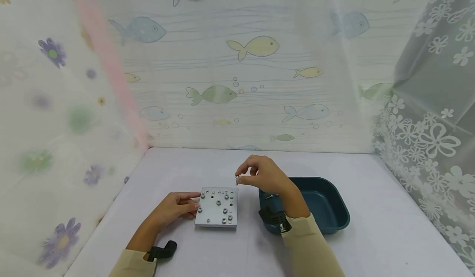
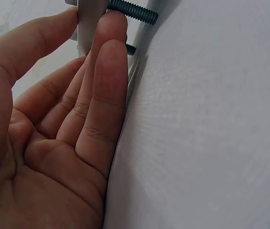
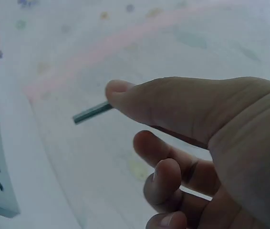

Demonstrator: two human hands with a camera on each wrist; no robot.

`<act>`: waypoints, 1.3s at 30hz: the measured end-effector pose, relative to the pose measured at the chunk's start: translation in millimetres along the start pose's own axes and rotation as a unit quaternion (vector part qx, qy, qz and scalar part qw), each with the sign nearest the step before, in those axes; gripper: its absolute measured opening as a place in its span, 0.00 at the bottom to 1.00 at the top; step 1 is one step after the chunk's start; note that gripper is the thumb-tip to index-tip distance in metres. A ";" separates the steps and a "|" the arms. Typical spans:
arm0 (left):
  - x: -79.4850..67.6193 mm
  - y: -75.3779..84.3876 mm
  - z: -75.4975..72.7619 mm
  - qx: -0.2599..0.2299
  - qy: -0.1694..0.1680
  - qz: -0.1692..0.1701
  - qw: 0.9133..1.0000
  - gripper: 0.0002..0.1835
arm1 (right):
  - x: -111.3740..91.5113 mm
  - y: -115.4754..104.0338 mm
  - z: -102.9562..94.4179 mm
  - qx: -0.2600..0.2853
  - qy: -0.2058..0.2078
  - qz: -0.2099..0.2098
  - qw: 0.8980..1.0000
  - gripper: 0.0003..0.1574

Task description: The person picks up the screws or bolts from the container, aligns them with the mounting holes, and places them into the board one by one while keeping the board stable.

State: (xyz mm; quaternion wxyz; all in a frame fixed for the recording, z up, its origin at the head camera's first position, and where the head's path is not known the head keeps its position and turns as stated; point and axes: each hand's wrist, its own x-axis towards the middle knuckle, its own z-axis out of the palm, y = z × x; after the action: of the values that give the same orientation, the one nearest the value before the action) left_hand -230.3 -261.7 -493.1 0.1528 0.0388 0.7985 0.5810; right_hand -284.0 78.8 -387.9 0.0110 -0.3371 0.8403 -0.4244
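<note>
A square silver metal plate [image 1: 211,209] with holes and several socket-head screws [image 1: 218,203] lies left of centre in the head view. My left hand [image 1: 176,205] grips its left edge. In the left wrist view the thumb is at the plate's face, and fingers [image 2: 109,71] reach its underside, where a threaded screw end [image 2: 135,13] sticks out. Up and to the right of the plate, my right hand [image 1: 265,174] pinches a small thin metal screw [image 1: 237,180] between thumb and forefinger. Its slim shank [image 3: 92,113] points out past the thumb in the right wrist view; its head is hidden there.
A dark teal plastic bin [image 1: 335,203] stands right of the plate, partly under the right forearm, with small metal pieces [image 1: 271,196] at its left side. White cloth covers the table [image 1: 245,252]. Patterned curtains [image 1: 256,104] hang behind and at both sides.
</note>
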 end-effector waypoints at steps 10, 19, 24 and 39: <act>1.5 -0.9 -0.9 -0.012 -0.011 0.010 1.000 0.33 | 5.8 -10.3 33.2 -0.003 0.025 0.034 0.999 0.06; 1.1 -1.8 -1.6 -0.014 -0.017 0.009 1.000 0.33 | 13.9 -14.4 72.3 0.015 0.044 0.092 0.995 0.04; 0.5 0.0 -3.0 -0.018 -0.017 0.010 1.000 0.34 | 19.5 -15.7 91.1 0.018 0.062 0.127 0.990 0.04; 1.8 -1.3 -2.5 -0.006 -0.013 0.012 1.000 0.33 | 21.0 -10.0 124.1 0.005 0.099 0.194 0.976 0.02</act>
State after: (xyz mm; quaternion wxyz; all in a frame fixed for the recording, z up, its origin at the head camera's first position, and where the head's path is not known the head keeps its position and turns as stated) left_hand -232.6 -264.0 -493.9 0.1561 0.0550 0.7926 0.5868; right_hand -256.8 -24.9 -454.5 0.0119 -0.1236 0.8848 -0.4492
